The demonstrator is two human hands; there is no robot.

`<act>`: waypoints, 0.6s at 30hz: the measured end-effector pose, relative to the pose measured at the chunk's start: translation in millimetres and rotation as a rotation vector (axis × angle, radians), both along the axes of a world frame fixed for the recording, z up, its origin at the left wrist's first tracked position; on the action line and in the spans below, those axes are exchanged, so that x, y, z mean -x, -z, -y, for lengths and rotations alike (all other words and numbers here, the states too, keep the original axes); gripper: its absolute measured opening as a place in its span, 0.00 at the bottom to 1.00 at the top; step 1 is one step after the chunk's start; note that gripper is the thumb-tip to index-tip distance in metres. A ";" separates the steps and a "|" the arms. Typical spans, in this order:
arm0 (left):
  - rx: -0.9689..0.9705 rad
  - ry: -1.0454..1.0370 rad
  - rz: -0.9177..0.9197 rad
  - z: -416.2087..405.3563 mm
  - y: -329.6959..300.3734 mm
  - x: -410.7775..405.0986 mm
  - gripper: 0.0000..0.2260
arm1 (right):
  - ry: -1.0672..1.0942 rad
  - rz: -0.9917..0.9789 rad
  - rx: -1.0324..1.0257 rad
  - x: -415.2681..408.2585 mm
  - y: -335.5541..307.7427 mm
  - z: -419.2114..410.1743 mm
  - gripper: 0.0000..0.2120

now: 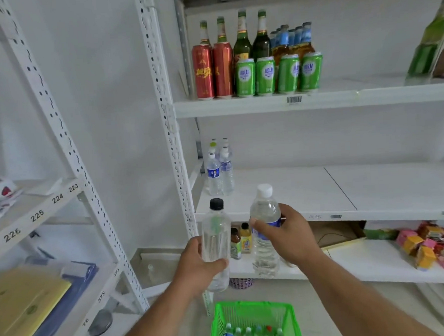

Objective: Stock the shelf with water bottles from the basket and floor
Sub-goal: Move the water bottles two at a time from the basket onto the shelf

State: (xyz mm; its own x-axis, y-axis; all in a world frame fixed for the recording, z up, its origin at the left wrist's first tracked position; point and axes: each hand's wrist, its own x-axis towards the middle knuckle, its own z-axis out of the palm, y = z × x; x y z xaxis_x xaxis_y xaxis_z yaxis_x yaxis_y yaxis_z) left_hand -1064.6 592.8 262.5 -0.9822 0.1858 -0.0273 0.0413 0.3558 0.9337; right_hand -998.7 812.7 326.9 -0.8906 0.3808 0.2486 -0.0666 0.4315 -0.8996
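— What's each hand gripping?
— Left hand (195,265) wraps a clear black-capped bottle (216,242); right hand (290,237) clasps a white-capped, blue-labelled bottle (265,230), both upright near the middle shelf (374,210).

A clear black-capped bottle (216,242) and a clear white-capped bottle (265,230) with a blue label are held upright side by side, just before the middle shelf (347,194). A few water bottles (219,172) stand at that shelf's left rear. Below, the green basket (253,321) holds more bottles upright.
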 end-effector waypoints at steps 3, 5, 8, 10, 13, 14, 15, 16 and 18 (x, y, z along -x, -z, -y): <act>0.016 -0.028 -0.030 -15.9 -8.5 3.7 0.23 | 0.000 0.006 -0.008 7.7 -7.6 -16.4 0.19; 0.021 -0.041 -0.036 -26.3 -12.1 6.7 0.22 | -0.007 -0.001 -0.015 14.2 -12.1 -25.0 0.19; 0.018 -0.056 -0.041 -39.1 -14.4 14.4 0.22 | -0.008 -0.002 -0.024 27.2 -16.8 -33.5 0.22; 0.009 -0.053 -0.042 -46.9 -14.7 24.8 0.22 | -0.010 -0.004 -0.036 39.2 -18.6 -38.7 0.22; -0.012 -0.052 -0.031 -56.4 -12.7 50.0 0.22 | -0.023 -0.001 -0.060 62.9 -20.0 -45.6 0.21; -0.019 -0.057 -0.031 -58.5 -11.3 60.1 0.22 | -0.025 0.003 -0.066 72.2 -19.9 -47.7 0.21; -0.020 -0.060 -0.031 -59.8 -9.8 70.8 0.23 | -0.026 0.009 -0.070 81.9 -19.4 -49.5 0.20; -0.020 -0.060 -0.030 -60.9 -8.2 82.2 0.23 | -0.026 0.015 -0.074 92.0 -18.6 -50.9 0.20; -0.027 -0.053 -0.029 -61.7 -4.5 107.9 0.24 | -0.023 0.025 -0.074 113.8 -16.6 -52.9 0.19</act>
